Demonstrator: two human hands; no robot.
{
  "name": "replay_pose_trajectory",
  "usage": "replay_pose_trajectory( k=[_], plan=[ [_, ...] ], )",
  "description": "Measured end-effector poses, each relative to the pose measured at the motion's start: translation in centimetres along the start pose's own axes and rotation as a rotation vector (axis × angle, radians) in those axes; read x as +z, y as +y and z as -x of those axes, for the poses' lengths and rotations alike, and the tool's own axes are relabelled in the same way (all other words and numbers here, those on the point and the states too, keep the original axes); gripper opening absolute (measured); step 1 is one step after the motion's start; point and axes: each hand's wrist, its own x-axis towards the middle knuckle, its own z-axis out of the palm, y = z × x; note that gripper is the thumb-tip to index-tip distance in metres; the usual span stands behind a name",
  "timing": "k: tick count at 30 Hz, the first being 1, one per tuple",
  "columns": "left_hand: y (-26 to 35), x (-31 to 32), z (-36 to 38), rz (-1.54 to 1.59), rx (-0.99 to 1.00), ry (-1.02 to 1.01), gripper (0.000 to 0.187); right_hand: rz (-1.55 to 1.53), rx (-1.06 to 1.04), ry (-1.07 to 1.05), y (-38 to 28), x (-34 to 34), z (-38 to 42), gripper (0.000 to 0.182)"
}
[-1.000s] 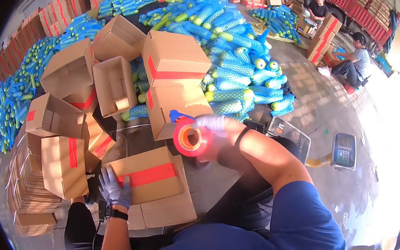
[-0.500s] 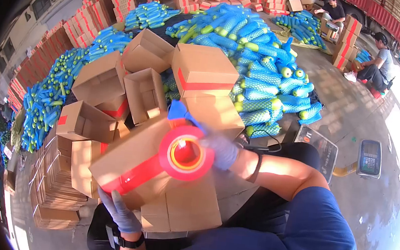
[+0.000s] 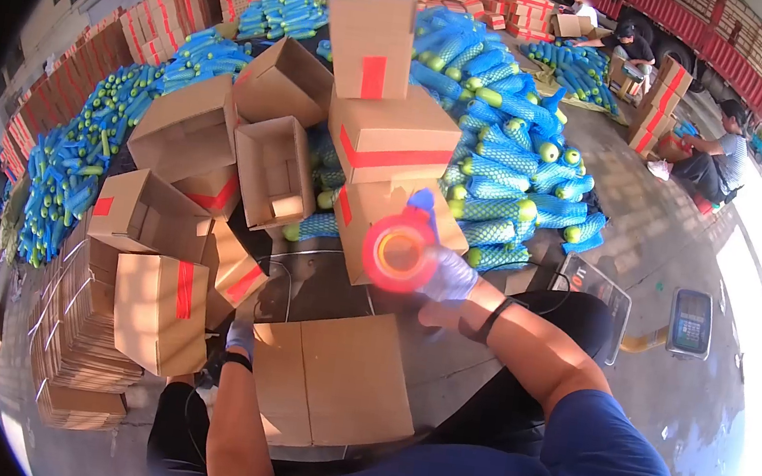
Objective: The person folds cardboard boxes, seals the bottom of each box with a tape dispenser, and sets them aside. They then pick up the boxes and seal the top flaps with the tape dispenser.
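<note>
A roll of red tape on a dispenser with a blue part is in my right hand, which wears a pale glove and is closed round it. At the left edge of a flat cardboard piece in front of me is my left hand, also gloved; its fingers are mostly hidden. A box with red tape stands just left of that hand. An open box with a red strip sits on a taped box beyond the tape roll.
Open boxes are piled ahead on the left, above stacked flat cardboard. Green produce in blue nets lies heaped beyond. A scale display stands right. Other people sit at the back right near a red truck.
The box that was between my hands has left them, and an open box now tops the stack ahead. My left hand has moved up to the flat cardboard's edge; the tape roll has shifted right and up.
</note>
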Motion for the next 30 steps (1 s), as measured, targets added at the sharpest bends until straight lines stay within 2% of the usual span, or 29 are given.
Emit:
replay_pose_trajectory(
  k=[1,2,4,5,6,7,8,9,10,11,12,13,14,16,17,18,20,21,24,26,27,28,29,30],
  plan=[
    [-0.1,4.6,1.0,-0.025,-0.041,-0.109,0.026,0.098,0.074,0.064,3.3,-3.9,-1.6,0.055],
    [-1.1,9.9,0.9,-0.077,-0.004,-0.115,0.028,0.2,0.154,0.13,6.5,-7.1,-2.8,0.048],
    [-2.3,18.1,0.6,-0.161,0.093,-0.128,0.034,0.353,0.153,0.321,11.5,-9.7,-3.1,0.048],
    [-2.9,21.1,0.4,-0.189,0.126,-0.111,0.037,0.363,0.202,0.334,12.8,-10.9,-3.6,0.048],
    [-2.3,23.0,0.1,-0.385,0.091,-0.221,0.039,0.688,0.269,0.378,14.5,-11.9,-4.1,0.049],
    [-2.1,23.9,0.8,-0.372,0.067,-0.208,0.038,1.01,0.346,0.387,16.6,-13.1,-4.4,0.05],
    [-1.8,24.6,1.8,-0.359,0.045,-0.195,0.036,1.012,0.463,0.435,17.9,-15.1,-5.0,0.042],
    [-1.3,22.5,3.1,0.046,-0.244,-0.203,0.039,1.01,0.577,0.478,19.3,-17.2,-5.1,0.034],
    [-0.7,19.8,4.8,0.442,-0.528,-0.097,0.045,0.882,0.524,0.403,21.1,-18.4,-4.0,0.033],
    [-0.6,19.6,5.0,0.396,-0.546,-0.058,0.05,0.758,0.452,0.336,22.0,-19.5,-3.7,0.032],
    [-0.5,19.6,5.2,0.35,-0.565,-0.019,0.056,0.743,0.483,0.323,23.1,-20.4,-3.5,0.032],
    [-0.2,18.8,5.9,0.433,-0.589,0.264,0.052,0.66,0.473,0.381,23.6,-21.4,-3.3,0.032],
    [0.0,16.5,6.5,0.43,-0.597,0.248,0.052,0.581,0.461,0.443,23.9,-22.6,-2.9,0.032],
    [-0.2,11.2,7.1,0.838,-0.446,-0.068,0.057,0.43,0.421,0.573,24.1,-24.6,-2.2,0.033],
    [-0.9,14.7,5.3,0.908,-0.429,-0.02,0.047,0.357,0.396,0.639,24.2,-25.3,-1.9,0.033],
    [-0.4,13.7,5.5,0.913,-0.429,-0.024,0.047,0.362,0.4,0.642,24.2,-26.0,-1.7,0.033],
    [0.0,11.1,6.6,1.173,-0.442,-0.029,0.043,0.392,0.368,0.63,24.2,-27.0,-1.3,0.043],
    [-0.2,9.8,7.3,1.178,-0.439,-0.024,0.043,0.397,0.364,0.629,23.3,-25.0,-1.6,0.043],
    [-0.4,8.1,8.8,1.252,-0.324,0.002,0.043,0.732,0.339,0.339,17.9,-13.3,-2.6,0.061],
    [-2.0,9.6,9.3,1.894,-0.286,0.173,0.051,0.87,0.298,0.064,15.2,-9.5,-3.4,0.071],
    [-4.2,10.9,8.8,1.982,-0.108,0.134,0.052,0.925,0.231,-0.101,14.1,-8.1,-3.8,0.074],
    [-6.0,11.5,8.5,2.06,0.073,0.098,0.053,1.335,0.252,-0.192,11.5,-2.7,-3.2,0.075],
    [-4.5,6.0,11.6,2.047,-0.069,0.157,0.057,1.852,0.237,-0.322,8.8,2.9,-2.6,0.077],
    [-6.1,6.9,11.2,2.038,0.012,0.178,0.062,2.252,0.198,-0.453,6.0,8.6,-2.0,0.078]
  ],
)
